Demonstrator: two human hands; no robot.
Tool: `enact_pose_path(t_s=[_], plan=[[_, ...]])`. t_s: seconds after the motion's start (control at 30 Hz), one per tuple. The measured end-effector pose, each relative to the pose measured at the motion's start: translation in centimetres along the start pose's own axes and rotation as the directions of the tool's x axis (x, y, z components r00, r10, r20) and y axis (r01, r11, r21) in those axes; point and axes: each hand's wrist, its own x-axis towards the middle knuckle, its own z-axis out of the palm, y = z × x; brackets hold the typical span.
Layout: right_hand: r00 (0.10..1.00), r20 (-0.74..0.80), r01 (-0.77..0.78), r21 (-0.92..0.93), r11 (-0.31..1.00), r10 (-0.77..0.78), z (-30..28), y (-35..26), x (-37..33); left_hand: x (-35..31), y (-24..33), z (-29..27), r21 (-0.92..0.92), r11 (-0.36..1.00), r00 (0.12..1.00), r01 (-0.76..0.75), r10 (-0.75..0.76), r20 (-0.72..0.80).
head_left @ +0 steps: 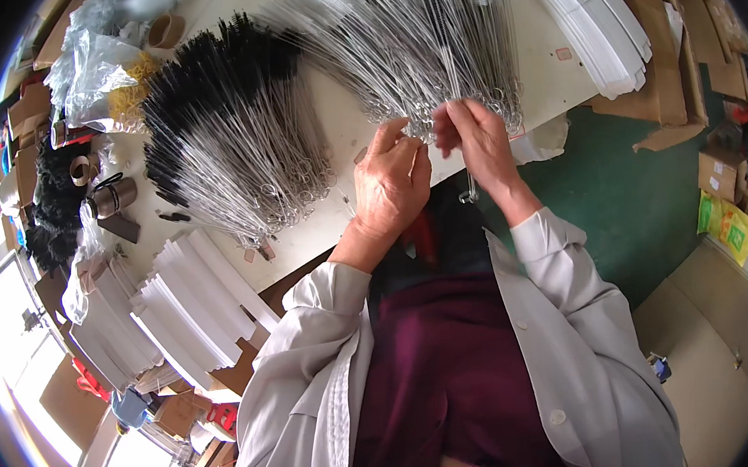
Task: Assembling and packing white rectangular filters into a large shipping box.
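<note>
Two heaps of thin wire brushes lie on the table. The left heap of black-bristled brushes (230, 131) has its looped wire ends toward me. The right heap of pale-bristled brushes (394, 47) is fanned out, its rings near my hands. My right hand (483, 148) is closed around the wire stem of a brush; looped ends (469, 195) hang out below the palm, over the table's near edge. My left hand (389, 180) is beside it, thumb and fingers curled together close to the rings. Whatever lies between its fingertips is too small to make out.
White folded card sheets (590, 23) are stacked at the table's right, beside brown cardboard (677, 60). More white strips (190, 301) stand at the left. A metal flask (112, 197), plastic bags (90, 80) and yellow rubber bands (131, 99) sit at the far left.
</note>
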Motion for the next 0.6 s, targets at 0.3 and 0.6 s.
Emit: enact_pose_path(t_s=[0.3,0.6], plan=[[0.997,0.073,0.035,-0.058,0.998,-0.03,0.9,0.6,2.4,-0.5,1.7,-1.3,-0.074,0.997,1.0,-0.018,0.018,0.002],[0.999,0.046,0.03,-0.081,0.996,-0.026,1.6,1.2,5.5,-2.1,5.3,-5.1,-0.278,0.96,0.996,-0.041,0.061,0.065]])
